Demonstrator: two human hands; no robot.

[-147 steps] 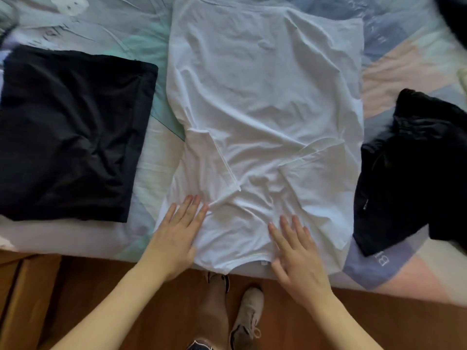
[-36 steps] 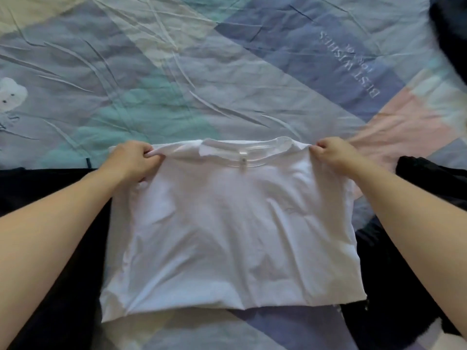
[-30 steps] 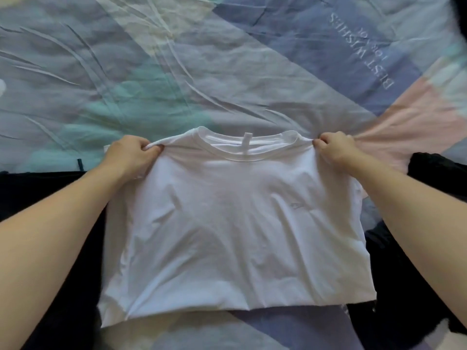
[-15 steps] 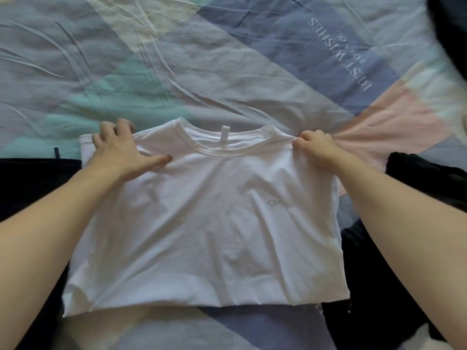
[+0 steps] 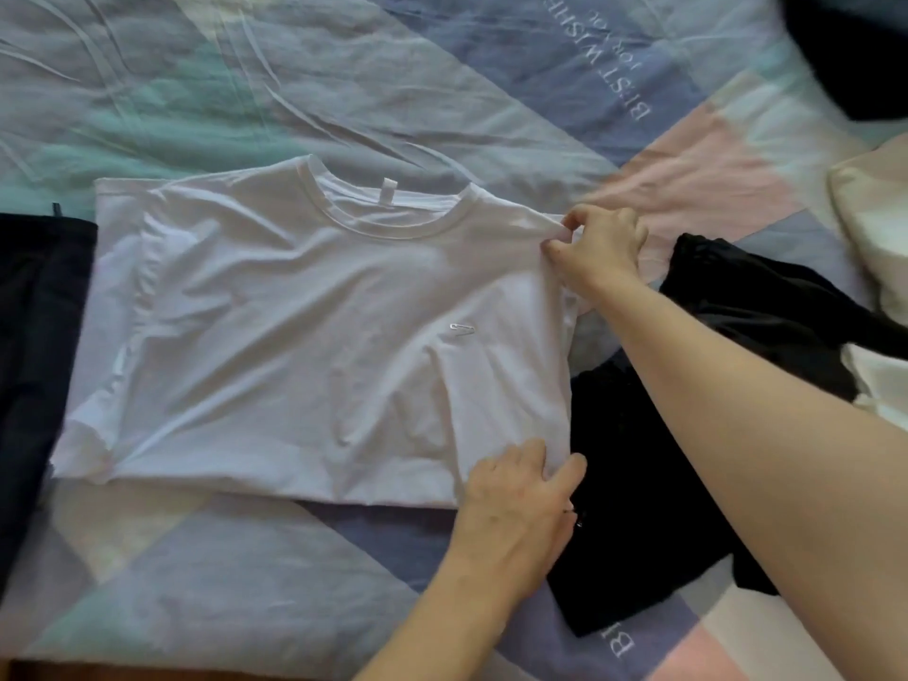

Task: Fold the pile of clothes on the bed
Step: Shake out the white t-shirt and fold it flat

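From the head view, the white T-shirt (image 5: 314, 331) lay folded, collar up, flat on the patchwork bed cover (image 5: 304, 90), close to the bed's near edge. Both hands worked its right side. The right hand (image 5: 599, 248) pinched the fabric at the shirt's upper right corner, by the shoulder. The left hand (image 5: 521, 498) gripped the lower right corner, thumb and fingers closed on the hem. A black garment (image 5: 653, 484) lay just beside that edge, and a dark folded one (image 5: 34, 336) touched the shirt's left side.

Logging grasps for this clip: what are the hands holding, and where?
Both hold the white T-shirt: right hand pinches its right shoulder corner, left hand grips its lower right corner.
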